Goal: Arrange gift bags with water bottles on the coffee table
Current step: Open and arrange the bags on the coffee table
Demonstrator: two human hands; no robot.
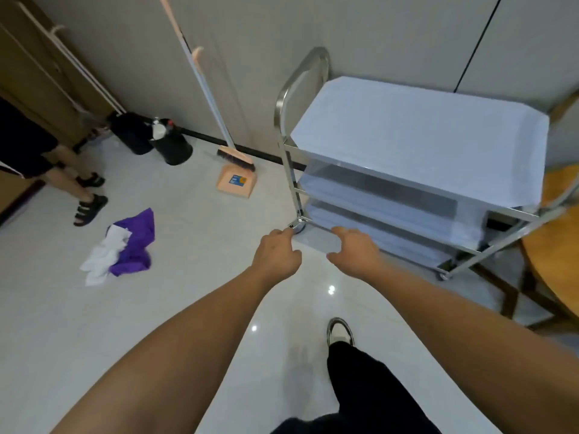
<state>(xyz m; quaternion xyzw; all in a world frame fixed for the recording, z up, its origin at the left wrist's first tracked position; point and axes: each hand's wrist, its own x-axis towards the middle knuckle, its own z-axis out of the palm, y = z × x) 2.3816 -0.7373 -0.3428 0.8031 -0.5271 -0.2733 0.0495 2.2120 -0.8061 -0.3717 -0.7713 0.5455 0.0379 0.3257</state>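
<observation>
Both my arms reach forward over the shiny tiled floor. My left hand hangs with loosely curled fingers and holds nothing, in front of the near left leg of a steel trolley. My right hand is beside it, fingers relaxed and pointing down, also holding nothing, in front of the trolley's lowest shelf. The trolley has three shelves covered in white sheet. No gift bag, water bottle or coffee table is in view.
A purple and white cloth heap lies on the floor to the left. A broom with peach dustpan leans on the wall, near two black bins. Another person's legs stand far left. A round wooden table is at right.
</observation>
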